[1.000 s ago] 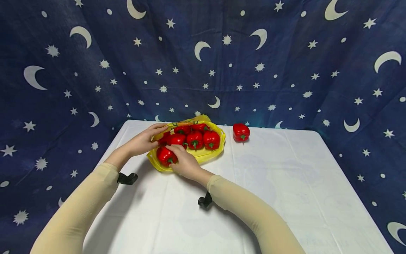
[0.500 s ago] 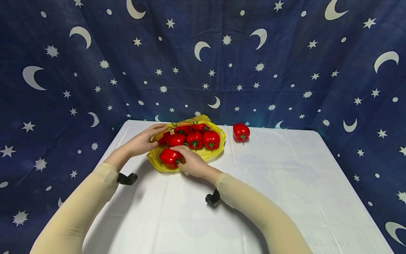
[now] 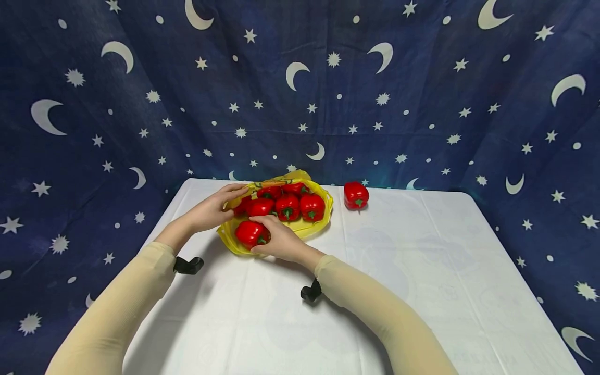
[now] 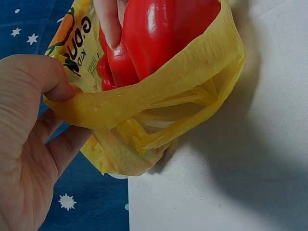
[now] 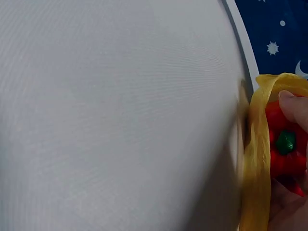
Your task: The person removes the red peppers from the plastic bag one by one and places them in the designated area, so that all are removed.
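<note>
Left hand (image 3: 211, 208) at the far-left rim of a yellow plastic bag (image 3: 319, 221), thumb and fingers pinching the bag's edge and holding the mouth spread; in the left wrist view, the same pinch on a stretched band of yellow film (image 4: 144, 101) with black and green print beside the thumb. Right hand (image 3: 276, 240) curled round a red bell pepper (image 3: 250, 233) at the near end of the bag, fingers over its top and right side, palm toward the person. Gripped pepper just inside the bag's near-left rim, low against the white surface (image 3: 412, 291). In the right wrist view, only a fingertip, a green stem and red skin behind the yellow rim at the right edge; the rest blurred.

More red bell peppers (image 3: 288, 204) packed in the bag behind the gripped one, green stems facing the person, touching one another. One lone red bell pepper (image 3: 356, 195) on the surface right of the bag, apart from it, near the far edge. Beige sleeves (image 3: 375, 317) on both forearms, a black wrist mount (image 3: 189, 265) under each. Dark blue backdrop with moons and stars (image 3: 422, 104) behind and at both sides of the surface.
</note>
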`<control>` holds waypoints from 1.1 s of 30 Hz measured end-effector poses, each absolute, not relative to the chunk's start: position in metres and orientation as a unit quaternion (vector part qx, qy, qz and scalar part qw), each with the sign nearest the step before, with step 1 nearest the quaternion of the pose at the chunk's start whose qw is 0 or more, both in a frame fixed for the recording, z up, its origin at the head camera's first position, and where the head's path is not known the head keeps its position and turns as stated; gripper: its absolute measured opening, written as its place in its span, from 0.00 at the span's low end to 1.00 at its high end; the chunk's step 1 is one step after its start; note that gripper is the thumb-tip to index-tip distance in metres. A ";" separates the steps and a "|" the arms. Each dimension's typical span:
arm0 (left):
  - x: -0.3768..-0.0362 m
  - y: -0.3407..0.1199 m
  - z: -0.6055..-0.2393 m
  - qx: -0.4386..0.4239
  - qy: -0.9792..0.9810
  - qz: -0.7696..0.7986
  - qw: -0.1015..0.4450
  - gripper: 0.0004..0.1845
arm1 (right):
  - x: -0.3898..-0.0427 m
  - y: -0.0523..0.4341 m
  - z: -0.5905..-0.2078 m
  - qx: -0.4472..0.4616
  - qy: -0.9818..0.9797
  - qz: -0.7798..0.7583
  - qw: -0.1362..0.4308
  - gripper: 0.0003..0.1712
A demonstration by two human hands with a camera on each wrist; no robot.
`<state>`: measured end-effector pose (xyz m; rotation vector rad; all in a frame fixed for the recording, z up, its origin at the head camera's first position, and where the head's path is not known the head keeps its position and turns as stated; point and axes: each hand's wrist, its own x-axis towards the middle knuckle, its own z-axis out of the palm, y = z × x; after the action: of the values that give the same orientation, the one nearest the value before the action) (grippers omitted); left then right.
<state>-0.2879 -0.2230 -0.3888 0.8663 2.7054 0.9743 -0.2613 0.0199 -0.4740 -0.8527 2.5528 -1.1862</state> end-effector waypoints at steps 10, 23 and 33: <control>-0.285 -0.223 -0.389 0.287 0.897 0.328 0.071 0.38 | -0.258 0.014 -0.476 -0.285 0.876 -0.377 0.095 0.48; -0.285 -0.223 -0.393 0.278 0.899 0.331 0.073 0.37 | -0.255 0.022 -0.475 -0.264 0.860 -0.421 0.116 0.47; -0.285 -0.221 -0.393 0.276 0.900 0.330 0.070 0.37 | -0.253 0.049 -0.463 -0.271 0.823 -0.488 0.109 0.44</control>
<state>-0.2855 -0.2214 -0.3934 0.8311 2.7082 0.9920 -0.2525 0.0492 -0.4629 -0.7955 2.4186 -1.4350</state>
